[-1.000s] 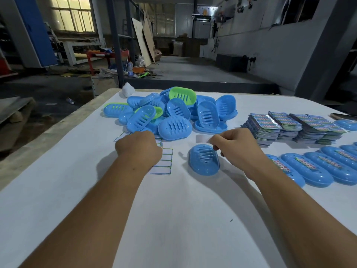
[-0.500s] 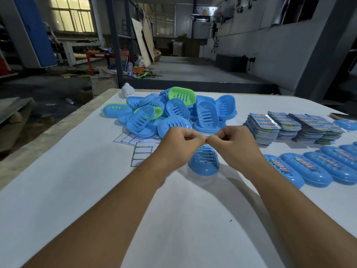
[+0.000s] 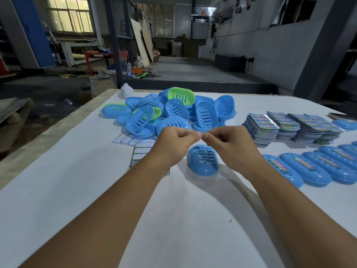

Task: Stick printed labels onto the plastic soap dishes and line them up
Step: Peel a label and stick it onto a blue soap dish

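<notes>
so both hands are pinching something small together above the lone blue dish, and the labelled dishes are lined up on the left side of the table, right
Not quite. The head view shows the labelled dishes lined up on the right side of the table, not the left. The rest holds: the left hand and right hand meet at the fingertips above the lone blue dish, pinching something too small to make out.

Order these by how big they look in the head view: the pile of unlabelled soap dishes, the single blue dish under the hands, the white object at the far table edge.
1. Pile of soap dishes, largest.
2. Single blue soap dish.
3. White object, smallest; it lies farthest away, so its true size is unsure.
</notes>
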Motion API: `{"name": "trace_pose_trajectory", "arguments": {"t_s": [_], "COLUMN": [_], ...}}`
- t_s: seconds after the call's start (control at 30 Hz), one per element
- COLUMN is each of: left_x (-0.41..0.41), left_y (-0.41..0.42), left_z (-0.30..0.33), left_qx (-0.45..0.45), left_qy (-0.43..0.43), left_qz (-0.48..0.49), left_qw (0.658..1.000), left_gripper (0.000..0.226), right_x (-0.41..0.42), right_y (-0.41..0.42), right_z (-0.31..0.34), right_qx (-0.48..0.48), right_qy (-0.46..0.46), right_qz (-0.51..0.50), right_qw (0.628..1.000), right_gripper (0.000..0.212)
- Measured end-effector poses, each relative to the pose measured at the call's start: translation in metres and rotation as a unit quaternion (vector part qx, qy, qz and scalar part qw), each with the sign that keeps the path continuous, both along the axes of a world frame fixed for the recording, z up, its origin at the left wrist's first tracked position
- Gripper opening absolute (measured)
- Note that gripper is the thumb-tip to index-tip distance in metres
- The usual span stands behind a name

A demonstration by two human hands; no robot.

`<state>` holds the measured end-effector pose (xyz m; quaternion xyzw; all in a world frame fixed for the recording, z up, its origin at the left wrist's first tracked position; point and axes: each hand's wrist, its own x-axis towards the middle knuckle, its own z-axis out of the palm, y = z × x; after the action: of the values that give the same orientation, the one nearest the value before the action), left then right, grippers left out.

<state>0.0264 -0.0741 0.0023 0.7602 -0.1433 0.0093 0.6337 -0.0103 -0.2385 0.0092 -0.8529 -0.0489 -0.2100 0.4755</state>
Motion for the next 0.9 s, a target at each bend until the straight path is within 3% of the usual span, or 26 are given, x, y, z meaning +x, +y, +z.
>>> {"name": "trace_pose_trajectory", "arguments": {"t_s": [0.13,0.27,0.5,0.77,0.83,0.9], "left_x": [0.001,0.007,0.010,0.012,0.011,0.008], "left_y": [0.000,0.004,0.009,0.009,0.009,0.008], "left_z": [0.003,0.001,0.002,0.002,0.001,0.002], "left_qx": [-0.033,-0.022,-0.008,0.006,0.023,0.045], "left_qy": [-0.012,-0.014,-0.022,-0.005,0.015,0.029], "left_qz": [0.042,0.110,0.141,0.152,0.146,0.140], "left_qw": [0.999,0.994,0.990,0.988,0.989,0.989], "left_gripper": [0.014,0.017,0.022,0.038,0.043,0.033], "right_x": [0.003,-0.001,-0.005,-0.005,-0.004,-0.002], "right_y": [-0.002,-0.002,-0.010,-0.017,-0.016,-0.016], "right_z": [-0.002,-0.005,0.003,-0.002,-0.002,-0.001], "right_qx": [-0.019,-0.189,-0.210,-0.304,-0.292,-0.233], "right_qy": [0.019,0.079,0.149,0.126,0.137,0.133], "right_qz": [-0.019,0.069,0.122,0.023,-0.001,-0.018], "right_qw": [0.999,0.976,0.958,0.944,0.947,0.963], "right_gripper": [0.017,0.048,0.048,0.042,0.050,0.050]}}
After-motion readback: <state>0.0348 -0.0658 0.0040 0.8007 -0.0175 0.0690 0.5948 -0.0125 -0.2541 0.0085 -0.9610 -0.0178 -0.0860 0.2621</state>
